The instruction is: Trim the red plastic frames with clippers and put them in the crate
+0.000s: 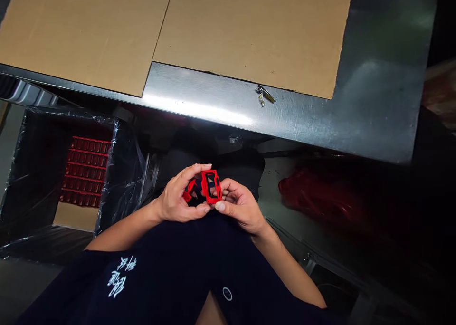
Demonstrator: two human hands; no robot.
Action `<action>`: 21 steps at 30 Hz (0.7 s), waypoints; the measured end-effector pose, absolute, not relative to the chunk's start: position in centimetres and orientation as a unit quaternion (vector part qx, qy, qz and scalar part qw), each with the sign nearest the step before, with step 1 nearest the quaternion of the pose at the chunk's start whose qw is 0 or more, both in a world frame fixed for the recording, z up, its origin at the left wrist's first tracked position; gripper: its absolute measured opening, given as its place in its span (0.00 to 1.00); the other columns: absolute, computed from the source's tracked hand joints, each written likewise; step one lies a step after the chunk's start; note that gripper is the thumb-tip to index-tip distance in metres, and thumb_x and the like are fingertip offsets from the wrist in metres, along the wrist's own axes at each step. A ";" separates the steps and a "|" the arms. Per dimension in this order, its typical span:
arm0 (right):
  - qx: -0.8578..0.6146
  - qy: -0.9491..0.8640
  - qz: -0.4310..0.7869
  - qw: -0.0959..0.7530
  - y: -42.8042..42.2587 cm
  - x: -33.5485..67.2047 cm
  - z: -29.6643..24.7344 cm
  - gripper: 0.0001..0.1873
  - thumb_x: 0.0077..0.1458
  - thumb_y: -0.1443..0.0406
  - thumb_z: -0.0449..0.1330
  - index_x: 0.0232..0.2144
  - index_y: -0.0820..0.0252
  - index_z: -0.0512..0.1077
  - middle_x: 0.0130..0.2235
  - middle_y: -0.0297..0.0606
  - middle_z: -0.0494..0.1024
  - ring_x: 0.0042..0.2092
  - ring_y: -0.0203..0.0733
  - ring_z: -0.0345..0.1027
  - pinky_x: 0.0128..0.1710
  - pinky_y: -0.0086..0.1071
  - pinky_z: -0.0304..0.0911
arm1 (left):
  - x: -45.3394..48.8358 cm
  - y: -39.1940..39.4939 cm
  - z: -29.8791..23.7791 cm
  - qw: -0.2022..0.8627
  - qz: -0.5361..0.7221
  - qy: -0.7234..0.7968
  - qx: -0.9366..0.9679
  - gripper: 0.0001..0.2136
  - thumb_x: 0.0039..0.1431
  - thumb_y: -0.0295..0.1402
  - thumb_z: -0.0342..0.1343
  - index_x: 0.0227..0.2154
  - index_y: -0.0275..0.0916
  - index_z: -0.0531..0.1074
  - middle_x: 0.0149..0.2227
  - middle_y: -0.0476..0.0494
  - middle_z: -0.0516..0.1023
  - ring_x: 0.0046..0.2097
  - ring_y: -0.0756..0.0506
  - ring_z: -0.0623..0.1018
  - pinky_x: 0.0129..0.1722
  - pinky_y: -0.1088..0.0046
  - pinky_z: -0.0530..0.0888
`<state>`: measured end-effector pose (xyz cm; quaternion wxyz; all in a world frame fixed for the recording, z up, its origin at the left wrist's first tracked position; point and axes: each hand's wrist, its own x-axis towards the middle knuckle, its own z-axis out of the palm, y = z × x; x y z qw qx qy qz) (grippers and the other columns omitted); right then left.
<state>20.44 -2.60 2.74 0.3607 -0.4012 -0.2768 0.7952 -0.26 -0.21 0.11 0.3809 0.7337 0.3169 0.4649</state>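
Both my hands meet low in front of my lap, below the edge of the steel table. My left hand and my right hand are closed together on a small red plastic frame with rectangular openings, held upright between the fingertips. A second red piece shows inside my left hand's fingers. My dark shirt with white lettering fills the bottom of the view.
Two flat cardboard sheets cover the table top, and a small metal clip lies near the edge. At the left stands a box lined with clear plastic holding rows of red parts. A red bag lies at the right.
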 end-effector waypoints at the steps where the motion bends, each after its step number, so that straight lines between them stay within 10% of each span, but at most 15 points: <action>1: -0.401 -0.275 0.792 0.368 -2.6 20.4 2.7 0.19 0.47 0.56 0.77 0.34 0.57 0.74 0.34 0.35 0.84 0.34 0.38 0.79 0.39 0.32 0.74 | -0.3 -0.2 0.2 0.378 0.463 0.319 0.735 0.46 0.52 0.39 0.71 0.71 0.40 0.53 0.62 0.29 0.75 0.60 0.36 0.79 0.59 0.58 0.78; 10: -0.454 -0.223 0.708 0.493 -2.6 20.5 1.9 0.19 0.47 0.56 0.77 0.39 0.53 0.78 0.38 0.35 0.85 0.35 0.40 0.81 0.34 0.30 0.78 | -0.3 -0.1 1.4 0.379 0.466 0.345 0.721 0.34 0.59 0.39 0.65 0.67 0.40 0.62 0.57 0.32 0.78 0.50 0.41 0.82 0.31 0.75 0.80; 21: -0.457 -0.252 0.660 0.540 -2.9 20.3 1.4 0.16 0.53 0.57 0.74 0.43 0.52 0.79 0.44 0.38 0.85 0.42 0.40 0.81 0.42 0.33 0.78 | 0.0 -0.1 1.8 0.435 0.445 0.385 0.682 0.16 0.59 0.35 0.66 0.49 0.40 0.75 0.40 0.43 0.81 0.39 0.47 0.81 0.38 0.72 0.80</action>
